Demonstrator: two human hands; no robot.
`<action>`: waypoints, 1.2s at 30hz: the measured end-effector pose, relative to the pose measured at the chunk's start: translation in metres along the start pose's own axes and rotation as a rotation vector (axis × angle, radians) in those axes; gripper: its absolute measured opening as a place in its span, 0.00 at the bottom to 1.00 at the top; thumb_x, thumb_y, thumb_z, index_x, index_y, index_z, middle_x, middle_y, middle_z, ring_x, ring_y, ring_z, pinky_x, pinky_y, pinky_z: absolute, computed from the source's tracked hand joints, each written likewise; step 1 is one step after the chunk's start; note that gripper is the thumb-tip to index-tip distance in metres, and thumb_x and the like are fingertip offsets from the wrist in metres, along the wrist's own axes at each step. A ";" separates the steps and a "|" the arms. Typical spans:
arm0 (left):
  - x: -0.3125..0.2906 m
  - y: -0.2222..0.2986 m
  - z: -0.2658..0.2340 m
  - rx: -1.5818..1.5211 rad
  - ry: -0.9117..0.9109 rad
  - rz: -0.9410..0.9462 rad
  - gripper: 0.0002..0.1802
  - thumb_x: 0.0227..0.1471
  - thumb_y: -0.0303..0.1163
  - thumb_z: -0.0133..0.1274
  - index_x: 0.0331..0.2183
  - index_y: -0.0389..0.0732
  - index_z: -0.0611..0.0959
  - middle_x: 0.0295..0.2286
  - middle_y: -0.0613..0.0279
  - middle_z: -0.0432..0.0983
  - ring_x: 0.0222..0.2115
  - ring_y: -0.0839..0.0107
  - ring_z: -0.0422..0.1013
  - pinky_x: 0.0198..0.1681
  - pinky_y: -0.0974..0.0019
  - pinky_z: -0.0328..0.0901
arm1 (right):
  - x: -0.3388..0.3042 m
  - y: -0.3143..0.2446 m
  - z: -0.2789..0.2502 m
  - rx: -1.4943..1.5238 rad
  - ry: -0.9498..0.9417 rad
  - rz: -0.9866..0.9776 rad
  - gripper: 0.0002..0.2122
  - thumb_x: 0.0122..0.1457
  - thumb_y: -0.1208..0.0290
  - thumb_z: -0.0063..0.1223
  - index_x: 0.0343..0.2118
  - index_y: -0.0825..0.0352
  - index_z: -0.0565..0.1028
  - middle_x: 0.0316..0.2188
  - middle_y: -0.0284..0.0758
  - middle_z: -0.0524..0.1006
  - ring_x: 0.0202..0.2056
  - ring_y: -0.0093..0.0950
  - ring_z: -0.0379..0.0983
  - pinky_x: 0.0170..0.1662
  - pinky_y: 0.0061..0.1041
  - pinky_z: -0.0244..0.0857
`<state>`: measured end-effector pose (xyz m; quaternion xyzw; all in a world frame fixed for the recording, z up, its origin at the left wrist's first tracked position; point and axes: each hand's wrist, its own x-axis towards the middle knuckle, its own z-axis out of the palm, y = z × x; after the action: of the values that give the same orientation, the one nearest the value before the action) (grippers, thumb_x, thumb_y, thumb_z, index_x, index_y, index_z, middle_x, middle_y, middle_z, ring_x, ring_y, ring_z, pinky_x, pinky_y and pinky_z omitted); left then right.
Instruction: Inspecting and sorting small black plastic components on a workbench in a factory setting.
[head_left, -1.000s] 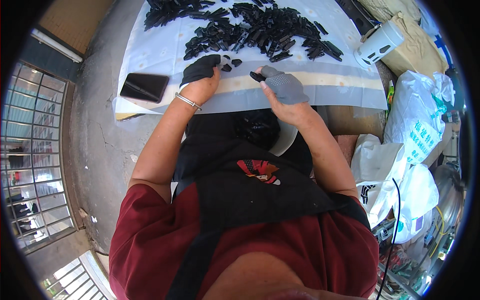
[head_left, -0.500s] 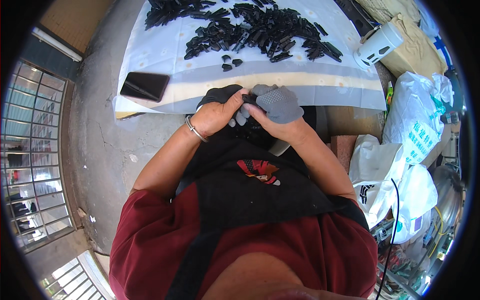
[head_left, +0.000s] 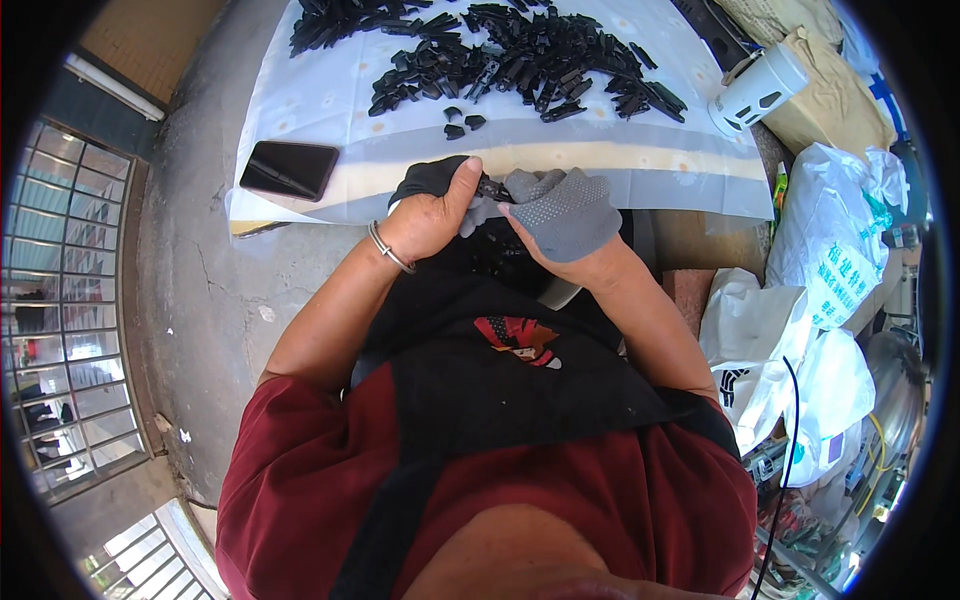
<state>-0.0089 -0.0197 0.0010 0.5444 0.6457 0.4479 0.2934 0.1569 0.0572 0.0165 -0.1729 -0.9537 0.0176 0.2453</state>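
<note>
Above my lap, just off the near edge of the table, both hands meet at a small black plastic part (head_left: 492,189). My left hand (head_left: 436,202), in a dark glove that leaves the thumb bare, is closed on the part's left end with the thumb raised along it. From the other side, my right hand (head_left: 562,212), in a grey dotted glove with a bare thumb, grips the right end. The fingers hide much of the part. More black pieces (head_left: 500,250) lie in shadow below my hands. Several similar black parts (head_left: 545,65) are heaped on the table.
A phone (head_left: 290,170) lies at the left of the cloth-covered table (head_left: 400,152). Three loose black pieces (head_left: 454,131) sit nearer than the heap. A white cup (head_left: 757,92) stands at the right edge. White bags (head_left: 825,235) and a brick (head_left: 688,300) crowd the right side.
The left thumb has lifted off and moved up, so more of the black part shows between the hands. My right hand has turned slightly and shifted a little to the right.
</note>
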 end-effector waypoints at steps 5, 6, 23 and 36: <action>-0.001 0.004 0.011 0.047 0.054 0.082 0.17 0.55 0.36 0.37 0.28 0.35 0.77 0.25 0.47 0.73 0.29 0.51 0.69 0.33 0.59 0.63 | 0.003 -0.007 0.012 -0.012 0.127 -0.080 0.07 0.49 0.67 0.47 0.24 0.64 0.73 0.19 0.35 0.72 0.20 0.36 0.68 0.23 0.34 0.60; -0.003 0.004 0.014 0.107 0.071 0.091 0.17 0.55 0.36 0.37 0.28 0.35 0.76 0.26 0.47 0.73 0.29 0.51 0.70 0.33 0.60 0.63 | 0.002 -0.009 0.014 -0.012 0.126 -0.080 0.07 0.49 0.67 0.47 0.24 0.64 0.73 0.19 0.35 0.72 0.20 0.36 0.68 0.23 0.34 0.60; -0.011 -0.002 0.021 0.208 0.116 0.230 0.20 0.55 0.40 0.36 0.28 0.33 0.76 0.26 0.47 0.73 0.30 0.51 0.69 0.35 0.61 0.62 | -0.011 -0.012 0.006 -0.057 -0.068 0.006 0.06 0.48 0.67 0.52 0.25 0.64 0.74 0.23 0.35 0.73 0.26 0.34 0.68 0.28 0.34 0.60; -0.013 0.010 0.020 0.131 0.068 0.165 0.17 0.55 0.37 0.37 0.29 0.34 0.75 0.27 0.47 0.73 0.30 0.52 0.70 0.35 0.62 0.63 | -0.006 -0.012 -0.004 -0.056 0.026 -0.030 0.09 0.50 0.64 0.47 0.27 0.64 0.72 0.19 0.35 0.71 0.21 0.33 0.69 0.24 0.32 0.61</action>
<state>0.0157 -0.0268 -0.0003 0.5984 0.6361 0.4455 0.1971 0.1598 0.0439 0.0181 -0.1654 -0.9531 -0.0152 0.2529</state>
